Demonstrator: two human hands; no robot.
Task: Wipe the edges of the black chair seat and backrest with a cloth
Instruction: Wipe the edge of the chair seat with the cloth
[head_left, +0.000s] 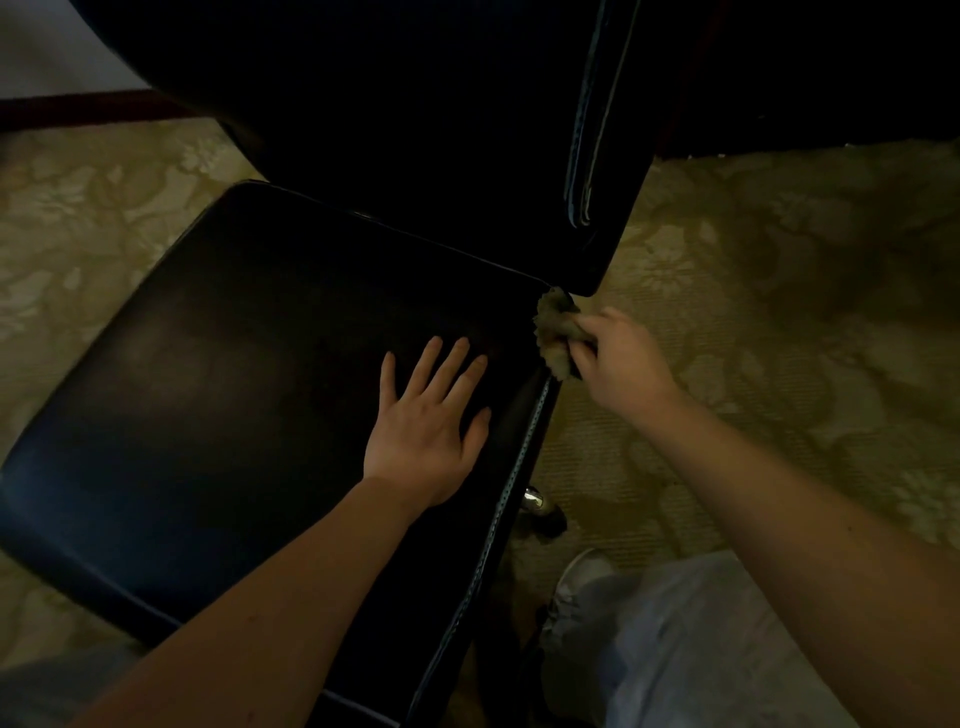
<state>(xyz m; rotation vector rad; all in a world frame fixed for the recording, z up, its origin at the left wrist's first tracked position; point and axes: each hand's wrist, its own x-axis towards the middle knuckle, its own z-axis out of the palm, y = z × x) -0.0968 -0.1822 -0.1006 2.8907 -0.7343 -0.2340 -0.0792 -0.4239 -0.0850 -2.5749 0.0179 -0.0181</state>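
Note:
The black chair seat (234, 374) fills the left and middle of the head view, with the black backrest (441, 130) rising behind it. My left hand (428, 421) lies flat on the seat near its right edge, fingers straight and spread. My right hand (615, 351) grips a crumpled yellowish cloth (553, 330) and holds it against the seat's right edge, at the back corner where seat and backrest meet. Part of the cloth is hidden inside my fingers.
A patterned beige carpet (779, 270) surrounds the chair. A chrome chair part (535, 500) shows under the seat's right edge. My shoe (582, 577) and light trouser leg (701, 649) stand at the lower right. Dark furniture (831, 78) stands at the back right.

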